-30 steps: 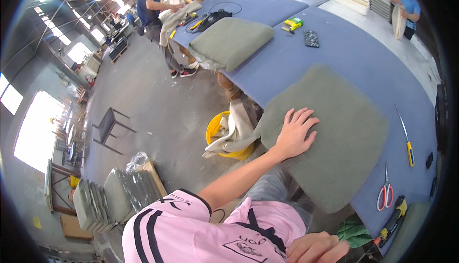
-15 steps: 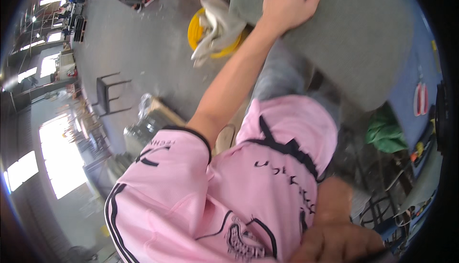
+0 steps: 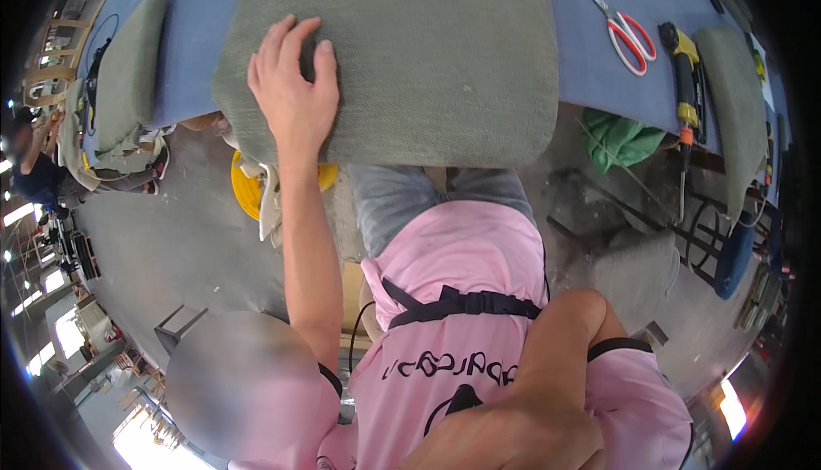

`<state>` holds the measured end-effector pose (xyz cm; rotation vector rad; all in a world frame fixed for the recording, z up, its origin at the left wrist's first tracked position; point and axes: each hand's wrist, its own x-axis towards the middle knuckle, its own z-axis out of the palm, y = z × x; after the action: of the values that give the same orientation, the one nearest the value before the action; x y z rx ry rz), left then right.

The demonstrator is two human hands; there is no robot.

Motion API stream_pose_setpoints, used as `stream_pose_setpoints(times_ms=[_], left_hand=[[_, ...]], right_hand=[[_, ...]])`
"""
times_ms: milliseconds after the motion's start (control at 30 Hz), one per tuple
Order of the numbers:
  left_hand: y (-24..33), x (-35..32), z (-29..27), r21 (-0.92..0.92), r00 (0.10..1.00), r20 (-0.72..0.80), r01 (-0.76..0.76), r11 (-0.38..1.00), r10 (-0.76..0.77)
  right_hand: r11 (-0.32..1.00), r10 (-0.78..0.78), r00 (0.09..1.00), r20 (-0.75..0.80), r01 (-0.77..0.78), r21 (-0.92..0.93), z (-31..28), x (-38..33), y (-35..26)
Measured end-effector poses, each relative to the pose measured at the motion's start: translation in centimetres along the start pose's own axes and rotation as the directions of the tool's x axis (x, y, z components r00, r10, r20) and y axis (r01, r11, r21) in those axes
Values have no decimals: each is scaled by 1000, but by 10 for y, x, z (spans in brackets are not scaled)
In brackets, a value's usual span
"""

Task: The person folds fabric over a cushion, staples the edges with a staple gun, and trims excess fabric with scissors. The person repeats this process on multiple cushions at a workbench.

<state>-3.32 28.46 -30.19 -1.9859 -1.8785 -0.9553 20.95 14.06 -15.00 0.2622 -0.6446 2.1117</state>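
A grey-green fabric-covered cushion [image 3: 445, 68] lies on a blue-covered table, its rounded near edge reaching out over my lap. My left hand [image 3: 295, 94] rests flat on the cushion's left part, fingers spread and holding nothing. Close to the lower edge of the picture, my right hand [image 3: 505, 436] is raised in front of my chest on a bent arm. Its back faces the camera and its fingers are cut off from view. Right of the cushion lie scissors [image 3: 629, 42] with red and white handles, which neither hand touches.
A yellow and black tool [image 3: 684, 76] and another grey-green cushion [image 3: 731, 102] are at the right, a further cushion [image 3: 132, 68] at the left. Green cloth [image 3: 620, 138] hangs under the table. A yellow bucket [image 3: 246, 183] stands below; a person [image 3: 38, 158] is at far left.
My view has swung round to face the table squarely, bringing in the scissors and tools. The left hand stays spread on the cushion. My right hand is still raised near the lower edge.
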Motion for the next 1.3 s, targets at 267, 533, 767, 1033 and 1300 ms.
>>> stream_pose_setpoints(times_ms=[267, 533, 767, 1033, 1300], left_hand=[[-28, 3, 19, -186, 999, 35, -10, 983, 17], [-20, -1, 20, -103, 998, 54, 48, 994, -43], [-16, -2, 16, -83, 998, 56, 42, 996, -37], [-14, -1, 16, -89, 998, 49, 33, 996, -28], [-26, -4, 19, -134, 998, 25, 54, 989, -51]], right_hand=[[876, -233, 916, -327, 343, 338, 50, 6, 2], [891, -382, 908, -172, 412, 191, 23, 1, 14], [842, -531, 808, 255, 536, 56, -16, 16, 24], [870, -432, 900, 56, 400, 288, 0, 11, 25], [867, -325, 930, 170, 221, 447, -5, 3, 33]])
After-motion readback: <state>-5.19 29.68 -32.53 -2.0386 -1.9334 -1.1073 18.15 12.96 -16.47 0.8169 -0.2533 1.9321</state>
